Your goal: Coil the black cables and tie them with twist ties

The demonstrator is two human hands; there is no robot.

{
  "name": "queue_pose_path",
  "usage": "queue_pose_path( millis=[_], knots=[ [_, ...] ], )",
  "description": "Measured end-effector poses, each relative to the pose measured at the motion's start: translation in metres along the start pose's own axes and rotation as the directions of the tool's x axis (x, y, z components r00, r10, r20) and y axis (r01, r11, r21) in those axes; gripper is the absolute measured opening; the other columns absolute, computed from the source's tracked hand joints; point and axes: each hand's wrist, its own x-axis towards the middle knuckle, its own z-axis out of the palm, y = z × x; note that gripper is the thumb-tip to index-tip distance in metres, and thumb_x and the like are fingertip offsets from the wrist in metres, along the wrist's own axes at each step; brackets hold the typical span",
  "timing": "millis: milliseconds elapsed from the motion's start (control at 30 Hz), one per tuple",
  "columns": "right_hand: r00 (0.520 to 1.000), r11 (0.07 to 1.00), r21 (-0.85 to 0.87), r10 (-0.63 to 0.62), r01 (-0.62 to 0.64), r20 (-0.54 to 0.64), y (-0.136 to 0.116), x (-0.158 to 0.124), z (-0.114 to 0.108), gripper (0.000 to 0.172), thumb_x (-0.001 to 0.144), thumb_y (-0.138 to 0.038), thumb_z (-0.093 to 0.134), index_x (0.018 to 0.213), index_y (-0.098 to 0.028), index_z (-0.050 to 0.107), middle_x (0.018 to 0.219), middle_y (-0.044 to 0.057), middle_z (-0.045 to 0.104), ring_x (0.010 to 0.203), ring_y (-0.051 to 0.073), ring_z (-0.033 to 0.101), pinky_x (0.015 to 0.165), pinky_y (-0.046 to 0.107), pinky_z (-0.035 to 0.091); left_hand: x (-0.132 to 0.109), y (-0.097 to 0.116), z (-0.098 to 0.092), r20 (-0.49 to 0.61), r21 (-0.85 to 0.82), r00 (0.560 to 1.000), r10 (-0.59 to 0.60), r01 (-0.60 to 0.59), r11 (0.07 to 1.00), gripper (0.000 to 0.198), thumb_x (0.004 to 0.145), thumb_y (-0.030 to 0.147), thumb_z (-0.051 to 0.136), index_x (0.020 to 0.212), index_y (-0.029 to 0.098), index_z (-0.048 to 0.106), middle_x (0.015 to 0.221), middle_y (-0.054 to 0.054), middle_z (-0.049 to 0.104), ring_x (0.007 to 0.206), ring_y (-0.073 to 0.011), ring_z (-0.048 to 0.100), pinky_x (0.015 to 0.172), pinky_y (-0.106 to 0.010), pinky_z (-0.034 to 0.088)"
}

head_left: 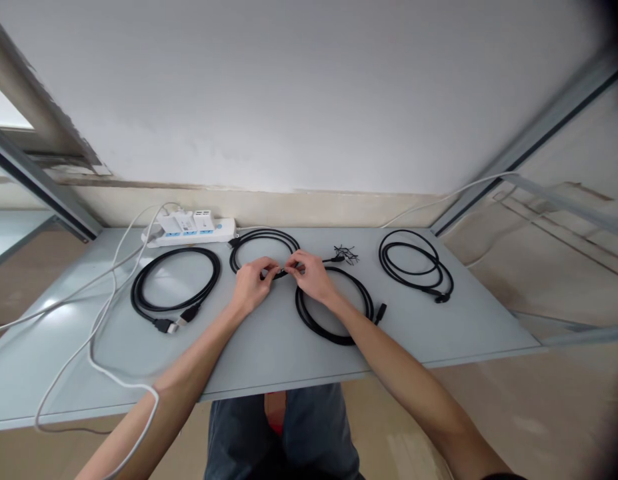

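My left hand and my right hand meet at the middle of a grey table. Both pinch the near edge of a small coiled black cable; a thin tie may be between the fingertips, but it is too small to make out. Under my right wrist lies a second black coil. A small heap of black twist ties sits just right of my right hand.
A larger black USB cable coil lies at the left, another black coil at the right. A white power strip with chargers stands at the back edge; its white cords trail off the left front of the table.
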Motion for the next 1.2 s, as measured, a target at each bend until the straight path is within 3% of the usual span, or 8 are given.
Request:
queue_pose_path(
  millis=[167,333,633,933,1067,1200],
  knots=[
    [0.985,0.981,-0.104,-0.153,0.161,0.077,-0.002,-0.002,-0.004,0.016,0.1,-0.016,0.056,0.09,-0.021,0.067,0.098,0.007,0.065,0.089,0.02,0.063,0.084,0.033,0.052,0.002,0.0,0.0,-0.011,-0.021,1.0,-0.029,0.028,0.999,0.017,0.096,0.031,0.058,0.093,0.023,0.072,0.09,-0.002,0.079,0.078,-0.0181,0.068,0.072,-0.029,0.049],
    [0.963,0.955,-0.161,-0.226,0.249,0.147,-0.001,-0.003,-0.005,0.021,0.105,-0.018,0.049,0.103,-0.021,0.07,0.107,0.009,0.066,0.099,0.022,0.063,0.09,0.035,0.052,0.002,-0.002,0.001,-0.005,-0.008,1.0,-0.022,0.022,1.0,0.017,0.097,0.031,0.059,0.093,0.023,0.073,0.09,-0.002,0.079,0.077,-0.018,0.068,0.071,-0.028,0.047],
    [0.982,0.997,0.013,-0.081,0.08,0.171,0.013,0.002,-0.004,0.021,0.09,-0.004,0.062,0.097,-0.02,0.074,0.099,0.007,0.073,0.089,0.02,0.067,0.083,0.034,0.055,0.002,-0.003,-0.001,0.016,0.041,1.0,-0.015,0.015,0.999,0.016,0.096,0.03,0.06,0.094,0.023,0.074,0.089,-0.003,0.079,0.079,-0.0196,0.069,0.073,-0.03,0.047],
    [0.999,0.996,0.087,-0.029,0.028,0.012,0.003,0.0,0.005,0.006,0.091,-0.021,0.071,0.097,-0.022,0.071,0.088,0.002,0.073,0.081,0.018,0.067,0.08,0.032,0.054,0.004,-0.005,-0.001,0.0,-0.105,1.0,-0.028,0.028,0.994,0.014,0.094,0.027,0.059,0.091,0.021,0.072,0.087,-0.003,0.077,0.082,-0.019,0.069,0.071,-0.028,0.047],
    [0.989,0.989,-0.005,-0.15,0.15,0.015,0.002,-0.001,0.007,0.008,0.099,-0.022,0.063,0.099,-0.023,0.071,0.093,0.005,0.072,0.086,0.02,0.065,0.081,0.034,0.054,0.003,-0.006,-0.002,0.028,-0.1,0.999,-0.034,0.036,0.994,0.015,0.094,0.023,0.056,0.091,0.021,0.071,0.087,-0.002,0.077,0.082,-0.0186,0.068,0.073,-0.028,0.047],
    [0.911,0.882,-0.241,-0.367,0.405,0.188,0.001,-0.002,0.003,0.032,0.105,-0.014,0.044,0.105,-0.025,0.074,0.091,0.007,0.069,0.089,0.023,0.06,0.087,0.038,0.053,0.004,-0.007,-0.004,0.052,-0.063,0.999,-0.012,0.015,0.998,0.019,0.092,0.018,0.053,0.088,0.021,0.071,0.087,-0.002,0.077,0.083,-0.019,0.068,0.077,-0.029,0.049]
  ],
)
